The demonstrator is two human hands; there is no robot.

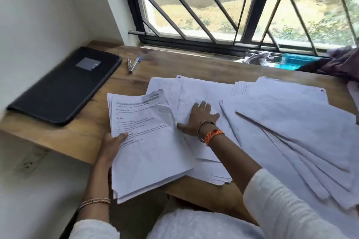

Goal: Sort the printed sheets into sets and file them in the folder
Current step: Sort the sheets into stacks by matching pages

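Sheets [204, 91] lie spread over our wooden table [91, 132], most of them blank side up: one overlapping heap in the middle and a fan [291, 132] of them to the right, reaching the table's near edge. Our left hand [114, 141] holds a stack [147, 141] of printed pages by its left edge, thumb on top of the text and the other fingers hidden beneath, so that grip is closed on the stack. The stack tilts over the table's near edge and overlaps the middle heap. Our right hand [198, 120] rests flat on the middle heap, fingers straight and spread, thumb pointing toward the stack; it holds nothing. That wrist wears an orange band [213, 136] and thin bangles, and the left wrist wears bangles too.

Well to the left, by the wall, the black folder [64, 85] lies closed on the table, apart from all the paper. Two pens [133, 64] lie just beyond its far right corner. Behind the table stands a barred window [233, 6], with a blue item [295, 62] and crumpled cloth [342, 62] near its sill.
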